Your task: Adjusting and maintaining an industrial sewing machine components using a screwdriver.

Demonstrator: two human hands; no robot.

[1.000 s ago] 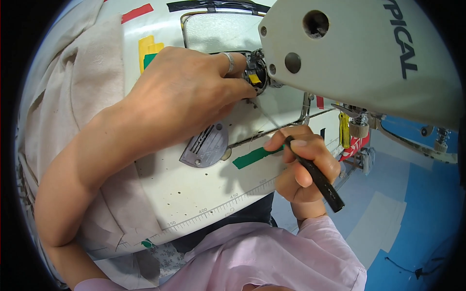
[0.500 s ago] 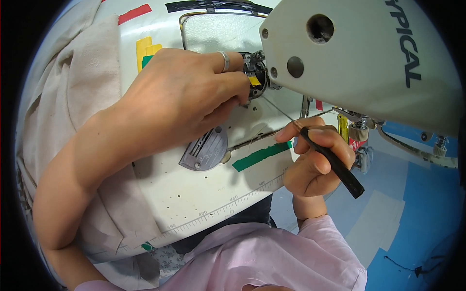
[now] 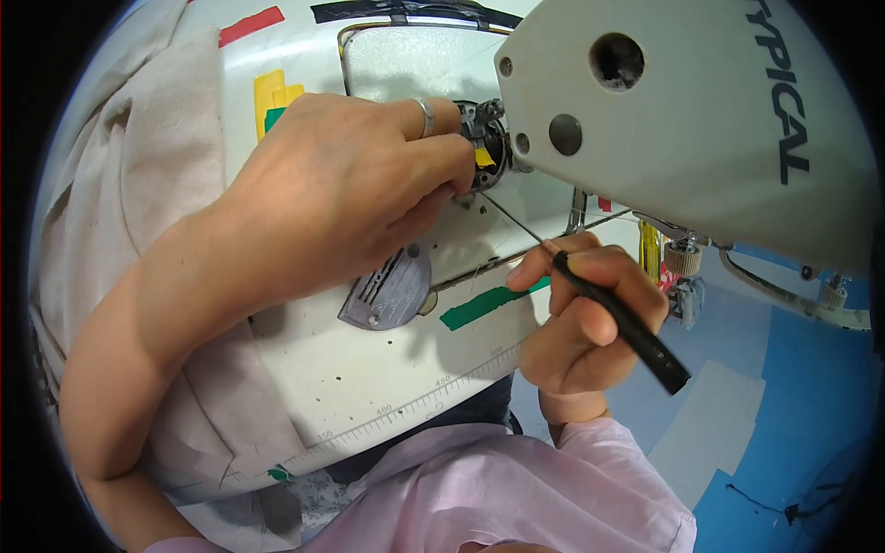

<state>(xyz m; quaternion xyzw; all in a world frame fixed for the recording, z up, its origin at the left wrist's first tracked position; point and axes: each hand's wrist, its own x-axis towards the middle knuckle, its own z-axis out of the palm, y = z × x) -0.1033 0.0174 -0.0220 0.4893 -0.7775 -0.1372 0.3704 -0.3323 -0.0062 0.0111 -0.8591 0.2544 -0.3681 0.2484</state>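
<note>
My left hand [image 3: 346, 175], a ring on one finger, reaches across the white sewing machine bed. Its fingers are curled together against the dark metal mechanism [image 3: 487, 147] beneath the machine's head; the fingertips and whatever they grip are hidden. In a pen-like hold, my right hand [image 3: 599, 313] has a thin black-handled tool [image 3: 622, 318]. The tool's slender metal shaft slants up to the lower edge of the mechanism, near my left fingertips. A scrap of yellow tape shows on the mechanism. Below my left hand lies a loose half-round metal needle plate [image 3: 392, 293].
The machine's white head [image 3: 682, 120] overhangs the upper right. Beige fabric [image 3: 171, 120] is draped along the left side. Green tape [image 3: 479, 307] and yellow tape [image 3: 269, 92] stick to the bed, and a printed ruler [image 3: 415, 394] runs along its near edge.
My right hand has shifted slightly left, bringing the tool's tip closer to my left fingertips. My left hand stays nearly still at the mechanism.
</note>
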